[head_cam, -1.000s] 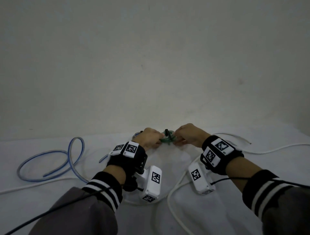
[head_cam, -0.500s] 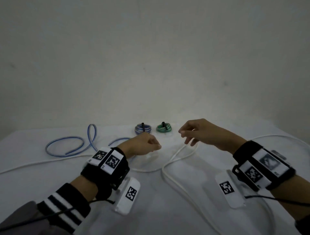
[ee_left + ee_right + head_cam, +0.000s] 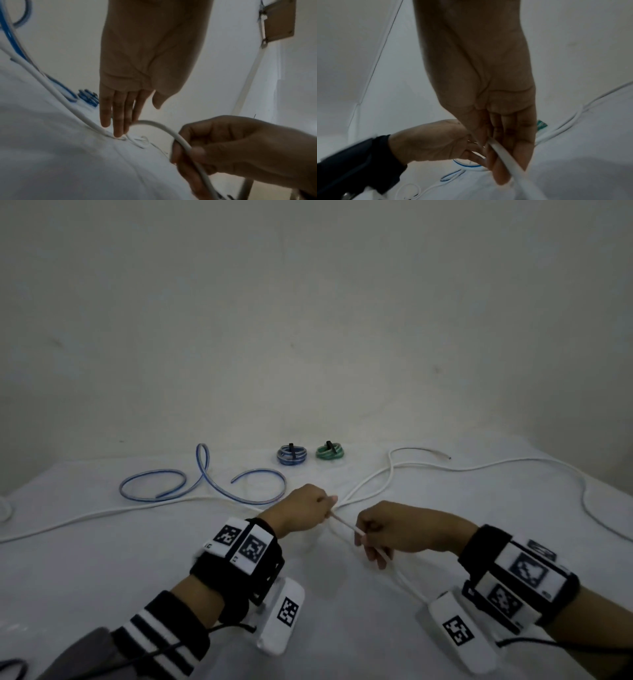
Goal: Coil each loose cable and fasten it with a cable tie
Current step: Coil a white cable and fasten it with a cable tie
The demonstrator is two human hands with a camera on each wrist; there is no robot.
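Both hands are on the long white round cable [image 3: 342, 521] now, out in the middle of the white cloth-covered bench [image 3: 102, 559]. The left hand [image 3: 303, 508] has its fingers down on the cable at the bench surface; the left wrist view shows them fairly straight, pressing rather than wrapping, though from the head view they look curled, so whether it truly grips is hard to call. The right hand [image 3: 387, 534] sits just right of it and a touch nearer, fingers curled round the cable with a short stretch bridging the two hands. That stretch runs from far-left to near-right, and the rest of the cable trails off toward the near right and loops away across the far right of the bench. So the slack to gather lies on the right hand's side, with the left hand placed as the anchor; my read is that the first loop gets formed here. Both wrists are low, palms down. On the far side sit a small blue coil [image 3: 291, 455] and a small green coil [image 3: 330, 451], each already tied with a black band, side by side. A loose blue cable [image 3: 202, 477] curls at far left, untouched.
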